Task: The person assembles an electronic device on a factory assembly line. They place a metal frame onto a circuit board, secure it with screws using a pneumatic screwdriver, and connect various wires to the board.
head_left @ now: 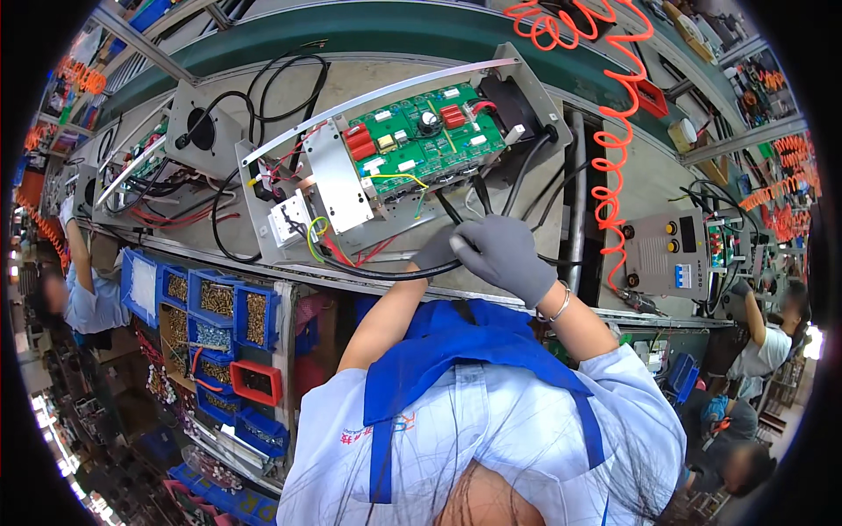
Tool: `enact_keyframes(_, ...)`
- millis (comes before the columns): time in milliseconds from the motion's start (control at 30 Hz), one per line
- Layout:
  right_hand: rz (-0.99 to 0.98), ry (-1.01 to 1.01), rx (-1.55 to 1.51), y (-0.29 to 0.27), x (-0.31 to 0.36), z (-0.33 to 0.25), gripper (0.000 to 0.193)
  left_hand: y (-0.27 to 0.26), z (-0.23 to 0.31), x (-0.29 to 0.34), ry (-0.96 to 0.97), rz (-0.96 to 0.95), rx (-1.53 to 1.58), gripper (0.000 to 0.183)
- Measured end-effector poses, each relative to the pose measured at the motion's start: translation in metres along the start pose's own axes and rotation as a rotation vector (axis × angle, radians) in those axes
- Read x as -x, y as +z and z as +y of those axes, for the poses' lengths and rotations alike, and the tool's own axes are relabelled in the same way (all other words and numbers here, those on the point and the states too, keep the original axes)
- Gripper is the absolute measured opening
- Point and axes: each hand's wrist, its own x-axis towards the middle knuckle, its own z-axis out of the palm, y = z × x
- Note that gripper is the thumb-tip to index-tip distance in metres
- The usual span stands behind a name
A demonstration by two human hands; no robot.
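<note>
My right hand (502, 252), in a grey glove, is closed at the near edge of an open metal chassis (548, 114). A thick black cable (386, 275) runs along the chassis front and into its bent fingers. My left hand (433, 249), also gloved, lies close beside it; its fingers are mostly hidden behind the right hand. Two slender black pieces (449, 209) stick up just beyond my hands; I cannot tell what they are. Inside the chassis sit a green circuit board (421, 131), a silver metal plate (336, 178) and a black fan (509, 107).
Blue bins (216, 298) of screws and small hardware stand at the left, with a red tray (255, 382). Another open chassis (203, 127) is farther left. A finished-looking metal unit (662, 254) and orange coiled hose (610, 167) are at right. Co-workers sit at both sides.
</note>
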Motion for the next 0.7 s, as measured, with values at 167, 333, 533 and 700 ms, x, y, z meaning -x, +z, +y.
enact_keyframes(167, -0.033, 0.063, -0.021, -0.014, 0.005, -0.001, 0.028, -0.006, 0.047, 0.032, -0.012, -0.022, -0.342, 0.045)
enact_keyframes(333, -0.123, 0.096, 0.059, -0.022, 0.005, -0.002, 0.034, -0.012, 0.053, 0.034, 0.164, 0.009, 0.670, 0.041)
enact_keyframes(533, -0.024, 0.079, 0.122, -0.017, -0.003, 0.010, 0.051, 0.036, 0.091, 0.068, 0.261, -0.164, 0.515, 0.054)
enact_keyframes(700, -0.594, 0.194, 0.111, 0.010, -0.031, 0.022, 0.031, 0.014, 0.075, 0.060, 0.260, -0.123, -0.171, 0.066)
